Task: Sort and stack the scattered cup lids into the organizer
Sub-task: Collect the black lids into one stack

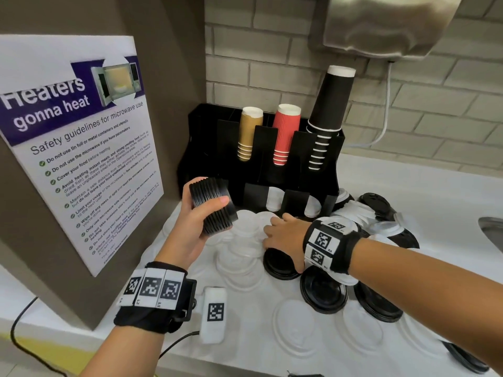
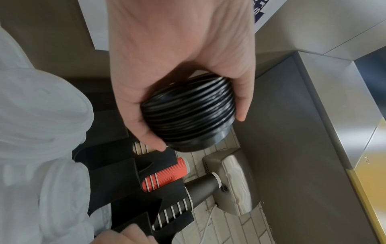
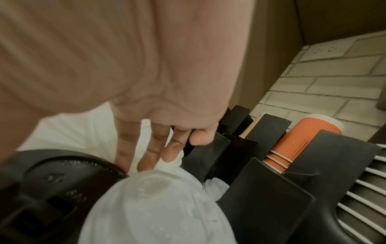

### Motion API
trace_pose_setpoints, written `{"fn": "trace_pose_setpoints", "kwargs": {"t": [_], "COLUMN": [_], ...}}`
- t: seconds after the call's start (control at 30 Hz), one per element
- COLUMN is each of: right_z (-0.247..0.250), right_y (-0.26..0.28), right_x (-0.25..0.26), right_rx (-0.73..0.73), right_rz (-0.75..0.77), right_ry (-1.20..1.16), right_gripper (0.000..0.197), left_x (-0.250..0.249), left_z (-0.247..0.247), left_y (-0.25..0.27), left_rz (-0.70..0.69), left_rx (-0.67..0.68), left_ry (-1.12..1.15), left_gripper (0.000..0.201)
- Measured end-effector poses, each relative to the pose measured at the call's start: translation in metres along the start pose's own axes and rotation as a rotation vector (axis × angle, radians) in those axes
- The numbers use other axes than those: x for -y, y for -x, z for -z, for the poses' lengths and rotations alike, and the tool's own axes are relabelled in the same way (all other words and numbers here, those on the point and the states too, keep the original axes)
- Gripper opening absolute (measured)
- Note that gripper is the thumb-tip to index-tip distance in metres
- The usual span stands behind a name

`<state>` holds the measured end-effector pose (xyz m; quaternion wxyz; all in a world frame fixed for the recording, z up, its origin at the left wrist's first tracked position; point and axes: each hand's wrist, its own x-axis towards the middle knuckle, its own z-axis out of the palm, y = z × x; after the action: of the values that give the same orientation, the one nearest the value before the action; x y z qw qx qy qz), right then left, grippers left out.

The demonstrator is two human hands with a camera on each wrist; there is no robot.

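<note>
The left hand (image 1: 190, 221) is clenched round a nested stack of black lids (image 1: 213, 205), thumb across the front and fingers behind, holding it on its side in the air just in front of the black organizer (image 1: 321, 164), at that rack's left end. The right hand (image 1: 283, 235) lies with fingers spread and fairly straight over the scattered white lids (image 1: 245, 240) on the counter (image 1: 435, 202), its thumb down by a loose black lid (image 1: 280, 263); it presses or reaches and does not appear to hold anything yet. More black and white lids lie strewn to the right, and a few white ones already sit in the organizer's lower front slots. The likeliest trouble is the stack: gripped only across its ribbed edges and tipped sideways, it could fan apart or shed its end lids if the squeeze loosens while attention goes to the other hand. The overlapping white lids are thin and slippery, so a one-handed pick may drag up several or push them toward the sink (image 1: 492, 232). The tall stack of black cups (image 1: 330, 115) leans over the rack and could topple if the organizer is bumped.
</note>
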<state>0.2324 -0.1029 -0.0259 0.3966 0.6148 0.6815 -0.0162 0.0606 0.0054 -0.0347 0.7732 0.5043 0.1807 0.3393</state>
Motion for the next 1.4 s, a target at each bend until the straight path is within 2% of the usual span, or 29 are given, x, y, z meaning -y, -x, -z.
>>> {"fn": "trace_pose_setpoints", "kwargs": {"t": [0.23,0.33,0.5,0.67,0.8,1.03,1.13,1.27,1.4], "right_z": [0.012,0.019,0.014,-0.004,-0.015,-0.021,-0.020,-0.021,-0.023], "right_y": [0.011,0.020,0.036,0.051,0.067,0.080,0.084,0.094,0.098], "right_x": [-0.008,-0.013,-0.028,-0.036,-0.025,0.009,0.013,0.011,0.011], "right_rx": [-0.057,-0.128,-0.303,-0.462,-0.625,-0.849,-0.937,-0.915,-0.938], "right_rz": [-0.001,-0.005,-0.018,-0.071,0.049,0.066,0.042,0.033,0.020], "right_ry": [-0.119,-0.294,-0.967,-1.434,-1.833,-1.937,-1.895,-1.861,-1.869], "right_gripper": [0.077,0.072,0.074,0.061,0.062,0.058,0.058,0.065,0.068], "left_x": [0.001,0.003,0.007,0.011,0.017,0.021,0.021,0.019,0.021], "left_z": [-0.002,-0.005,-0.005,-0.013,-0.026,-0.050,-0.056,-0.060,-0.067], "left_y": [0.000,-0.001,-0.001,-0.003,0.001,0.012,0.017,0.018,0.019], "left_rz": [0.012,0.025,0.052,0.095,0.106,0.044,0.037,0.049,0.034], "left_rx": [0.000,0.004,0.029,0.089,0.166,0.239,0.290,0.376,0.378], "left_ry": [-0.009,-0.027,-0.035,-0.038,-0.051,-0.028,-0.051,-0.102,-0.090], "left_gripper": [0.055,0.053,0.055,0.061,0.063,0.075,0.071,0.070,0.065]}}
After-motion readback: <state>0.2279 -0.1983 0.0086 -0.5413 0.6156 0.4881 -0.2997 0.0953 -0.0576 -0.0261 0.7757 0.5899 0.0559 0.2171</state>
